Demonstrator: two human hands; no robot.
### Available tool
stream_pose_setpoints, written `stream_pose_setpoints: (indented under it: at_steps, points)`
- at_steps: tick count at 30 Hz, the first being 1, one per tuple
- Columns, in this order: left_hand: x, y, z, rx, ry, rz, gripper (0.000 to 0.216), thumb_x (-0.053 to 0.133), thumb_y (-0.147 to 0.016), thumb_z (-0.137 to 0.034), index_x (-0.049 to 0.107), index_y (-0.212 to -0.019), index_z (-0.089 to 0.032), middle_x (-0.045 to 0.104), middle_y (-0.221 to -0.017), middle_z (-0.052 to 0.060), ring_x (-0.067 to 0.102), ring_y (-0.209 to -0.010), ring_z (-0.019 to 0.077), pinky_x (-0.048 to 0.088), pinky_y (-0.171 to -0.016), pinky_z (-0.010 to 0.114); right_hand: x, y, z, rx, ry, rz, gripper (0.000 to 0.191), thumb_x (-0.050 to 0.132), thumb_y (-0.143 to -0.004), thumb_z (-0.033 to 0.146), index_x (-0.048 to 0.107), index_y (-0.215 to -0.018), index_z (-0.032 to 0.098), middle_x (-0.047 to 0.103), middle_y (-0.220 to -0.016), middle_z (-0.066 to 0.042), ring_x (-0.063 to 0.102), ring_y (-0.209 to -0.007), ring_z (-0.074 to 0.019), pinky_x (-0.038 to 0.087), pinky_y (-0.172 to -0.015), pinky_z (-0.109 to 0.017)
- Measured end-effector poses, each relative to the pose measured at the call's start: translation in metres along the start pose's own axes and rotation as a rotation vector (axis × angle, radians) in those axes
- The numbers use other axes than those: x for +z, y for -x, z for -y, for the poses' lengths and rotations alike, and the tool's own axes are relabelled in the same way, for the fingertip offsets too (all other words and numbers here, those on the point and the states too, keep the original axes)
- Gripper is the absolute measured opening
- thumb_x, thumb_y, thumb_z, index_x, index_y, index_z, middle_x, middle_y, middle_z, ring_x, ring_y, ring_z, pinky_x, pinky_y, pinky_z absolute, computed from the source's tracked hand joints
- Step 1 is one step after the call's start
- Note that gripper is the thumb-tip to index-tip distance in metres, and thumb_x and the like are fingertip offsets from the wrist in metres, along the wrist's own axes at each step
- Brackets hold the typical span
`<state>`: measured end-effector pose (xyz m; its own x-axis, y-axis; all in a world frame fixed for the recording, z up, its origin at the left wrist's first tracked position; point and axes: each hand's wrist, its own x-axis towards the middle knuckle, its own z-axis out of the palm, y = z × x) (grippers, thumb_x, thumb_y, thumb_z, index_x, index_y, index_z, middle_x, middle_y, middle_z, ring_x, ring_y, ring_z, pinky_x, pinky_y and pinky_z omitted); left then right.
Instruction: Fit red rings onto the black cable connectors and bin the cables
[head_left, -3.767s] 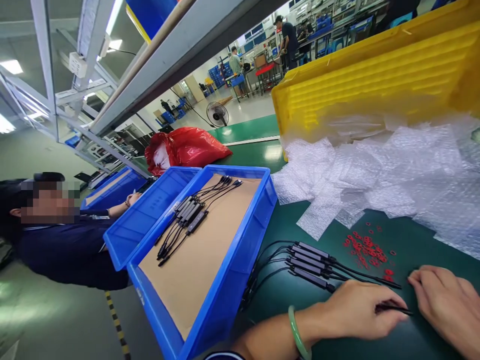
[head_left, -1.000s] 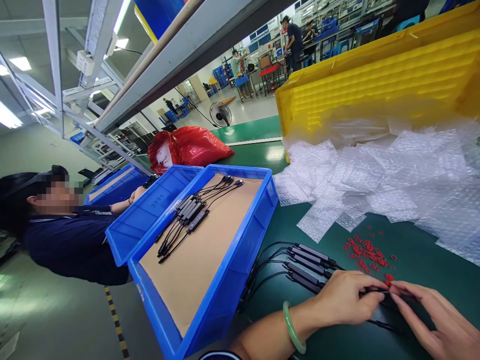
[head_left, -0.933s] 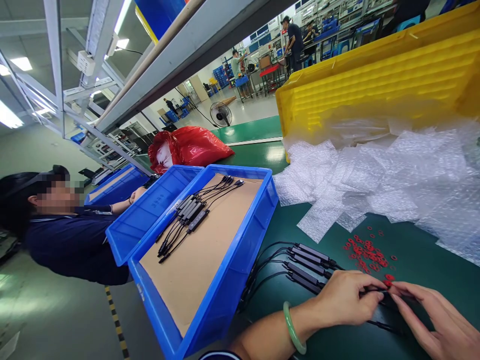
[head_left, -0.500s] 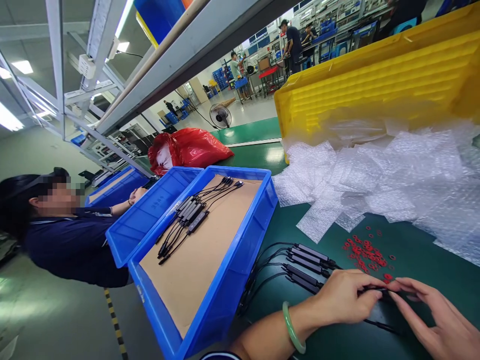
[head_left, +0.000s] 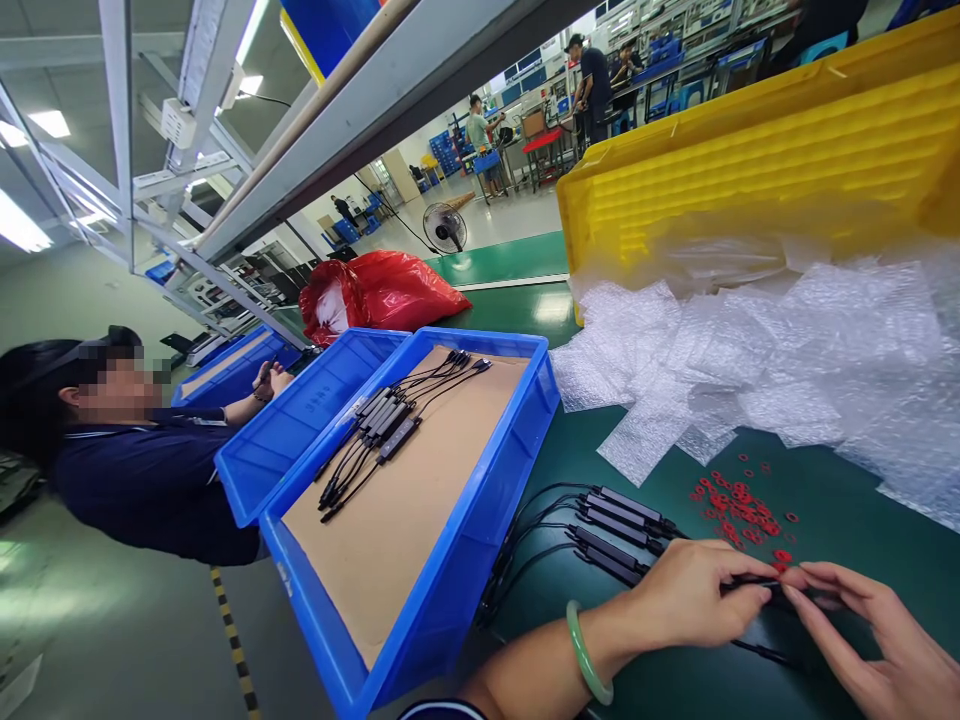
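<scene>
My left hand [head_left: 694,597], with a green bangle on its wrist, pinches the thin end of a black cable [head_left: 754,583] low on the green table [head_left: 847,500]. My right hand [head_left: 874,640] meets it at the fingertips and pinches the same cable end; whether it holds a red ring I cannot tell. Several more black cable units [head_left: 619,520] lie in a row just left of my hands. A scatter of small red rings [head_left: 739,500] lies just beyond my fingertips.
A blue tray [head_left: 480,520] lined with cardboard holds several black cables [head_left: 386,430]; a second blue tray [head_left: 292,430] sits beside it. Bubble-wrap bags [head_left: 750,350] spill before a yellow bin [head_left: 750,160]. A red bag [head_left: 375,290] lies behind. A seated person [head_left: 142,470] works at left.
3.8 s ago my hands were apart, the right one flat on the table. They have since come together at the cable end. Over the last second they have hardly moved.
</scene>
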<state>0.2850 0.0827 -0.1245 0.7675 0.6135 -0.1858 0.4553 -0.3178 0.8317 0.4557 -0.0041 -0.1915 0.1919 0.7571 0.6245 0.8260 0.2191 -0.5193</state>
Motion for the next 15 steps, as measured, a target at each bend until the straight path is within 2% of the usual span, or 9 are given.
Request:
stream_pose_setpoints:
  at_steps: [3, 5, 8, 11, 15]
  points:
    - [0.001, 0.000, -0.001, -0.042, 0.027, -0.019, 0.037, 0.068, -0.098, -0.017, 0.074, -0.132, -0.005, 0.077, -0.117, 0.017, 0.074, -0.111, 0.0282, 0.058, -0.101, 0.033, -0.001, 0.002, 0.002, 0.073, -0.045, 0.038, 0.052, 0.045, -0.106, 0.074, 0.058, -0.108, 0.024, 0.069, -0.088, 0.000, 0.070, -0.064, -0.0134, 0.053, -0.045, -0.017]
    - [0.003, 0.001, -0.002, -0.084, 0.072, -0.047, 0.035, 0.070, -0.096, -0.015, 0.075, -0.129, -0.006, 0.077, -0.117, 0.016, 0.075, -0.110, 0.0272, 0.059, -0.100, 0.032, -0.002, 0.000, 0.005, 0.042, -0.029, 0.044, 0.051, 0.045, -0.108, 0.072, 0.058, -0.108, 0.023, 0.068, -0.089, -0.002, 0.068, -0.063, -0.0115, 0.051, -0.044, -0.014]
    - [0.005, 0.001, -0.004, -0.103, 0.102, -0.075, 0.032, 0.070, -0.094, -0.012, 0.076, -0.124, -0.001, 0.076, -0.119, 0.018, 0.074, -0.112, 0.0280, 0.058, -0.103, 0.033, -0.005, -0.007, 0.012, -0.123, -0.009, 0.015, 0.045, 0.042, -0.113, 0.062, 0.059, -0.106, 0.020, 0.066, -0.088, -0.002, 0.066, -0.063, -0.0086, 0.054, -0.056, -0.015]
    - [0.006, 0.000, -0.002, -0.084, 0.069, -0.063, 0.033, 0.070, -0.093, -0.012, 0.073, -0.123, 0.002, 0.075, -0.119, 0.020, 0.074, -0.114, 0.0287, 0.058, -0.104, 0.032, -0.006, -0.011, 0.012, -0.225, -0.035, 0.017, 0.039, 0.043, -0.114, 0.055, 0.059, -0.107, 0.019, 0.065, -0.090, -0.002, 0.066, -0.068, -0.0082, 0.055, -0.065, -0.017]
    - [0.007, -0.001, 0.010, -0.017, -0.048, 0.001, 0.030, 0.071, -0.095, -0.020, 0.072, -0.122, -0.007, 0.077, -0.117, 0.013, 0.075, -0.107, 0.0230, 0.059, -0.097, 0.027, -0.007, -0.006, -0.002, -0.180, 0.045, 0.019, 0.041, 0.042, -0.114, 0.057, 0.058, -0.106, 0.021, 0.066, -0.090, 0.001, 0.067, -0.071, -0.0086, 0.054, -0.067, -0.020]
